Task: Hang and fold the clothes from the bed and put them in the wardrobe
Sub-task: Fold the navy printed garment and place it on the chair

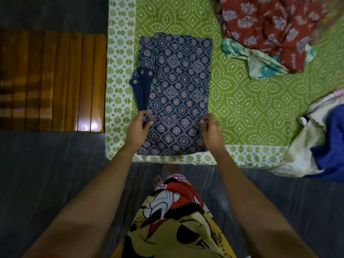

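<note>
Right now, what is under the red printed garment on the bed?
A crumpled turquoise-and-cream cloth pokes out from under the red printed garment, both on the green dotted bedsheet. How far it runs underneath is covered.

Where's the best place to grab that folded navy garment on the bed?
Pinch the navy garment by both long side edges at its near end, one hand from each side, as the left hand and right hand do. It lies flat and rectangular, so that end should lift evenly.

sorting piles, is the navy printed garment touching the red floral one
Apart. The head view shows green bedsheet between the navy garment and the red floral garment.
</note>
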Action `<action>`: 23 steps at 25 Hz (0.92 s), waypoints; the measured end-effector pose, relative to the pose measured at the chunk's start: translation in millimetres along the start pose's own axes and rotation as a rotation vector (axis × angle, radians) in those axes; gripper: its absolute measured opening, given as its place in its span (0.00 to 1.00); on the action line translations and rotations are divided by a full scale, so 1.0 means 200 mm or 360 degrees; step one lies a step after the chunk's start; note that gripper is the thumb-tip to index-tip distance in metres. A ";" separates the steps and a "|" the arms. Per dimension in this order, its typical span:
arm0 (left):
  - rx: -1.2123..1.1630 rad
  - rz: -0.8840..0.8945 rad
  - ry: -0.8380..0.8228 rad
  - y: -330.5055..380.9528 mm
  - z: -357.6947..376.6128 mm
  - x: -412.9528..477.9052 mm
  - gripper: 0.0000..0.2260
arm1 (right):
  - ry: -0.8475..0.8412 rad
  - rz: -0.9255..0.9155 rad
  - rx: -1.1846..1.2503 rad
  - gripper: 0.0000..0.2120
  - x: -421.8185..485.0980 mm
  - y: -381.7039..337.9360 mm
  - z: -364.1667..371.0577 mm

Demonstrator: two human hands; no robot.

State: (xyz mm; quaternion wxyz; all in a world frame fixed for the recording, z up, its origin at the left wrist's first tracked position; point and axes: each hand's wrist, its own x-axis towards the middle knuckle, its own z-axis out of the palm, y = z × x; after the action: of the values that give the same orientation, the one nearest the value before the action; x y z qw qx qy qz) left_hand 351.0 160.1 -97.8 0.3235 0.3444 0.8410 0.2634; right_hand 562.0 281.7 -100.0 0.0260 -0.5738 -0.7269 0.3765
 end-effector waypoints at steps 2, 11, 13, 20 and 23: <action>0.0260 0.0111 0.0166 -0.02 0.06 0.05 0.18 | 0.0243 -0.0121 -0.0196 0.16 0.08 0.00 0.03; 0.0741 0.0315 -0.0662 -0.18 0.33 -0.05 0.31 | -0.0692 -0.0532 -0.0891 0.28 -0.03 0.17 0.32; 0.0883 0.0307 -0.0765 -0.22 0.33 -0.03 0.35 | -0.0697 -0.0420 -0.0976 0.28 -0.06 0.29 0.30; 0.1058 0.0265 -0.0921 -0.18 0.33 -0.04 0.58 | -0.0961 -0.0748 -0.1210 0.38 -0.08 0.24 0.30; 0.1144 0.0254 -0.0851 -0.19 0.35 -0.06 0.56 | -0.0998 -0.0706 -0.1297 0.40 -0.08 0.21 0.31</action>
State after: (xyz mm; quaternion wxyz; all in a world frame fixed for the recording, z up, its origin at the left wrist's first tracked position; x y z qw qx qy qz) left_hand 392.7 142.5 -164.4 0.3680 0.5545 0.7368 -0.1192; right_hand 571.8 237.8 -162.3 -0.3368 -0.2314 -0.8898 0.2032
